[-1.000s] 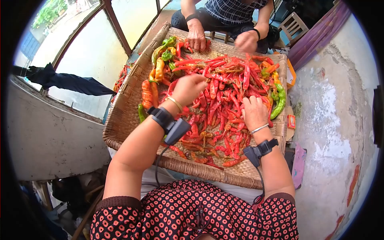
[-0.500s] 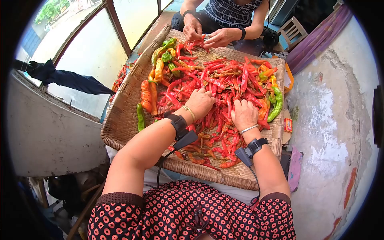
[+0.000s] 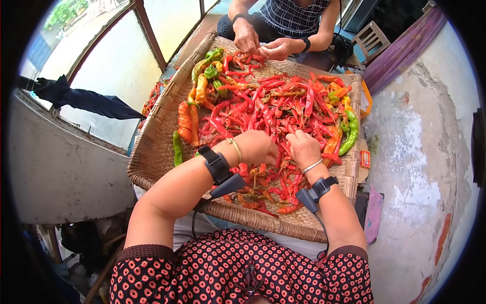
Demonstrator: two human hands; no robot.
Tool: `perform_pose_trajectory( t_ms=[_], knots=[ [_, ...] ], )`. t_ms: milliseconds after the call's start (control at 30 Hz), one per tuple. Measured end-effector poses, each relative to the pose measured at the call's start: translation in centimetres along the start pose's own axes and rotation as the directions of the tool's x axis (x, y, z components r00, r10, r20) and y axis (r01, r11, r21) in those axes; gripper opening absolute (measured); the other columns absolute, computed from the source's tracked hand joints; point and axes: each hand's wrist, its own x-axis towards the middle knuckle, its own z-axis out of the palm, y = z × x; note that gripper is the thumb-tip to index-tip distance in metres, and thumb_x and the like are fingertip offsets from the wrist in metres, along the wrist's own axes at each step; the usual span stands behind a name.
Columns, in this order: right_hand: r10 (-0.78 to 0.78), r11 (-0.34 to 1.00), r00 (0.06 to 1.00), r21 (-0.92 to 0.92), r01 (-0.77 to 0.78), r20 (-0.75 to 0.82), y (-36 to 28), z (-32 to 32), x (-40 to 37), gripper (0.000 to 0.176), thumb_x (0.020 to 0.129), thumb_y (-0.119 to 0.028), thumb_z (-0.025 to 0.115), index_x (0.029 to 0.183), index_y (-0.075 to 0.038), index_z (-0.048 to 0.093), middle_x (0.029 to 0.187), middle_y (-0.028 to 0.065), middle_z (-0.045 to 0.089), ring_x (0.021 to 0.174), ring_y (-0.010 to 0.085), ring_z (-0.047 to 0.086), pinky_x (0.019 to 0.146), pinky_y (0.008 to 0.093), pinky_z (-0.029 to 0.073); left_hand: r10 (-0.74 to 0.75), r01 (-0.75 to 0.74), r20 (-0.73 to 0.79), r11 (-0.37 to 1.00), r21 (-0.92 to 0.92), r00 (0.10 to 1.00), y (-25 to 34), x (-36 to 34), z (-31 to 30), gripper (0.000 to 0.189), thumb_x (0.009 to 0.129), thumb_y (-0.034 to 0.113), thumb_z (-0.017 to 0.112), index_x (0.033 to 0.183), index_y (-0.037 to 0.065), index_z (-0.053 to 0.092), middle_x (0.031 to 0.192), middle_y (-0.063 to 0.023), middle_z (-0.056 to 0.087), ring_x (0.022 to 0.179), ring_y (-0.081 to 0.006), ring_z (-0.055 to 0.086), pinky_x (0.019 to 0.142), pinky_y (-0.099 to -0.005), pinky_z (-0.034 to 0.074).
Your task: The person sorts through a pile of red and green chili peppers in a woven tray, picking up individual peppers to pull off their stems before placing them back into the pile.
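A heap of red chili peppers (image 3: 268, 104) covers much of a shallow woven basket (image 3: 152, 149). My left hand (image 3: 257, 146) is over the near part of the heap, its fingers curled downward and their tips mostly hidden; what they grip cannot be made out. Close to its right, my right hand (image 3: 305, 149) is closed, with a red chili pepper (image 3: 285, 147) at its fingertips. Smaller red pepper pieces (image 3: 286, 185) lie scattered below both hands. Larger orange peppers (image 3: 185, 121) lie along the left side, and a long green pepper (image 3: 350, 134) curves along the right.
Across the basket, another person's hands (image 3: 263, 46) meet above the far peppers. A dark folded umbrella (image 3: 96, 104) hangs by the window at left. A worn plaster wall (image 3: 415, 152) rises on the right, with a small red box (image 3: 364, 158) beside the basket.
My left hand has come toward me and turned to the right, fingers pointing down. My right hand has drawn slightly back and left, bringing both hands closer. The other person's hands have come together.
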Motion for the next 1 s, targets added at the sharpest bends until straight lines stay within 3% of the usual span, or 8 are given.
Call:
perform_pose_trajectory(
  t_ms=[233, 400, 600, 667, 733, 800, 867, 1000],
  knots=[
    [0.14, 0.687, 0.964, 0.679, -0.259, 0.226, -1.1, -5.4, 0.9, 0.009, 0.074, -0.009, 0.058, 0.081, -0.005, 0.061, 0.07, 0.0051, 0.059, 0.063, 0.0163, 0.056, 0.056, 0.0274, 0.044, 0.05, -0.103, -0.617, 0.993, -0.05, 0.786, -0.2, 0.0, -0.4, 0.031, 0.067, 0.014, 0.065, 0.095, 0.006, 0.056, 0.092, -0.0105, 0.055, 0.078, -0.028, 0.057, 0.069, -0.0356, 0.047],
    [0.116, -0.038, 0.793, 0.8, -0.599, 0.598, -0.7, -7.8, 0.8, 0.013, 0.081, -0.011, 0.054, 0.087, -0.002, 0.06, 0.072, 0.0024, 0.059, 0.067, 0.0067, 0.055, 0.057, 0.0183, 0.043, 0.075, -0.148, -0.362, 0.973, -0.177, 0.929, 0.1, 0.1, -0.8, 0.021, 0.068, 0.018, 0.064, 0.085, 0.006, 0.061, 0.073, -0.0107, 0.058, 0.069, -0.0286, 0.056, 0.062, -0.0337, 0.046],
    [0.175, -0.188, 0.773, 0.791, -0.582, 0.61, 0.7, -5.5, 0.4, 0.017, 0.08, -0.005, 0.053, 0.097, -0.001, 0.056, 0.071, 0.0008, 0.058, 0.059, 0.0046, 0.054, 0.052, 0.016, 0.043, -0.128, 0.077, -0.097, 0.908, -0.411, 0.987, -1.6, -0.9, -1.9, 0.017, 0.075, 0.018, 0.06, 0.074, 0.001, 0.06, 0.055, -0.0082, 0.053, 0.053, -0.0098, 0.049, 0.052, -0.0288, 0.042],
    [0.148, 0.092, 0.736, 0.732, -0.675, 0.661, 2.0, -4.1, -0.2, 0.017, 0.079, -0.003, 0.053, 0.096, 0.0, 0.056, 0.076, 0.0013, 0.058, 0.063, 0.0048, 0.054, 0.055, 0.0156, 0.043, -0.371, 0.241, -0.161, 0.82, -0.52, 0.915, -2.0, -1.4, -3.7, 0.02, 0.073, 0.021, 0.062, 0.074, 0.001, 0.061, 0.062, -0.0106, 0.059, 0.056, -0.0142, 0.055, 0.056, -0.0294, 0.044],
    [0.13, 0.074, 0.708, 0.705, -0.705, 0.694, 1.2, -5.3, 0.3, 0.018, 0.079, -0.003, 0.054, 0.096, 0.0, 0.056, 0.076, 0.0008, 0.057, 0.062, 0.0046, 0.052, 0.056, 0.0165, 0.043, -0.412, 0.038, -0.655, 0.862, -0.506, 0.633, -4.2, -0.9, -3.3, 0.019, 0.073, 0.019, 0.061, 0.08, 0.001, 0.06, 0.067, -0.012, 0.06, 0.06, -0.0197, 0.058, 0.058, -0.0319, 0.046],
    [0.106, -0.023, 0.774, 0.78, -0.625, 0.624, 0.4, -5.6, 0.5, 0.017, 0.079, -0.004, 0.054, 0.095, 0.0, 0.056, 0.076, 0.0019, 0.057, 0.061, 0.0047, 0.052, 0.051, 0.0162, 0.044, -0.46, 0.45, -0.761, 0.858, -0.247, 0.459, -4.2, -1.5, -4.3, 0.024, 0.071, 0.015, 0.06, 0.093, 0.006, 0.057, 0.086, -0.0166, 0.059, 0.082, -0.0307, 0.057, 0.071, -0.0377, 0.046],
    [0.079, -0.064, 0.768, 0.772, -0.632, 0.635, 0.2, -5.6, 0.5, 0.016, 0.079, -0.004, 0.054, 0.095, 0.0, 0.056, 0.074, 0.0012, 0.056, 0.06, 0.0052, 0.052, 0.053, 0.0181, 0.045, -0.15, 0.167, -0.861, 0.983, -0.078, 0.486, -4.1, -0.8, -3.1, 0.024, 0.069, 0.014, 0.061, 0.092, 0.005, 0.058, 0.091, -0.0159, 0.059, 0.087, -0.0303, 0.055, 0.075, -0.0379, 0.045],
    [-0.025, -0.17, 0.746, 0.733, -0.659, 0.665, -0.2, -5.3, 0.2, 0.014, 0.079, -0.003, 0.055, 0.092, -0.001, 0.056, 0.074, 0.0012, 0.057, 0.061, 0.0062, 0.053, 0.057, 0.0212, 0.047, 0.118, -0.254, -0.4, 0.918, -0.305, 0.909, -1.6, 0.5, -0.3, 0.03, 0.067, 0.004, 0.056, 0.097, 0.004, 0.058, 0.087, -0.0128, 0.061, 0.081, -0.0224, 0.059, 0.071, -0.0301, 0.047]
  ],
)
